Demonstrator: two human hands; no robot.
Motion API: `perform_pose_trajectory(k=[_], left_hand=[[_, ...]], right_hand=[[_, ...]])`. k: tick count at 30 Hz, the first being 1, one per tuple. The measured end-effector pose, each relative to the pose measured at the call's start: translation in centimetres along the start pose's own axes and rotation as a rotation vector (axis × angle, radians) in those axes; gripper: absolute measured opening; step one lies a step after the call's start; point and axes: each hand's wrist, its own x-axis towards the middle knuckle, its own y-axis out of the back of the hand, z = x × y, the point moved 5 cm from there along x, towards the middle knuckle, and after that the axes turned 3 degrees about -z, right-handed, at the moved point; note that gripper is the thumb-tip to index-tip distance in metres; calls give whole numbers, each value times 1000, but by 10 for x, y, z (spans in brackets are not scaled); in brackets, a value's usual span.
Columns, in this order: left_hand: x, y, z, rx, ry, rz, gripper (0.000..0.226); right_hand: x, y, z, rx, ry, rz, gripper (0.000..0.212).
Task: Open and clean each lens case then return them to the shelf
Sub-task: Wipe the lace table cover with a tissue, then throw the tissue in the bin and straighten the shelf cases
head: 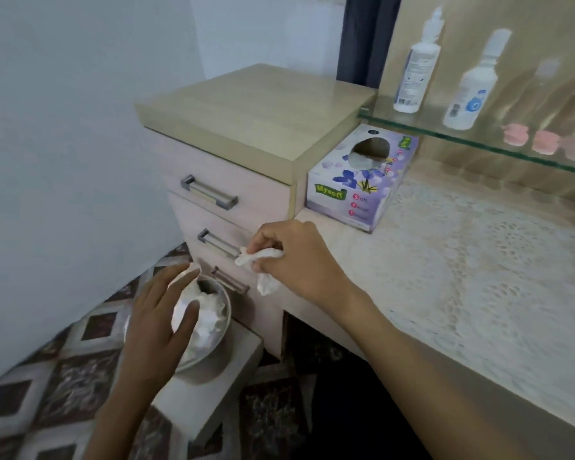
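Pinches crumpled tissue (259, 261) between curled fingertips of right hand (291, 257), just right of and beyond metal bowl (227, 315) heaped with used tissues; hovers left hand (160, 323), fingers straight, over that bowl. Pink lens cases (545, 142) far right on glass shelf (429, 127), well apart, nearer right hand.

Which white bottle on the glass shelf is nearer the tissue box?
The left bottle; the right bottle stands further off, by the pink cases.

Left grip (160, 320) flat, right grip (289, 254) tight on tissue (248, 258)
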Motion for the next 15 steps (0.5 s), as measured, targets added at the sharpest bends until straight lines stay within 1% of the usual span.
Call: perform_pose_trajectory(k=[3,7,10,12,15], left_hand=[[-9,17,-33,43,96,42,45],[-24,25,-80,71,161,49,45],[-36,22,-111,88,210,48,44],[-43,17,-128,95,242,38,45],[-52,7,-150,96,308,16,47]], right_hand=[[21,-41,-12,-45,21,-44,15],[50,-99,-13,-142,9,-149,27],[68,-140,-3,-170,-6,-203,31],[76,-166,7,-195,-25,-233,31],[80,-204,23,-301,-15,-246,23]])
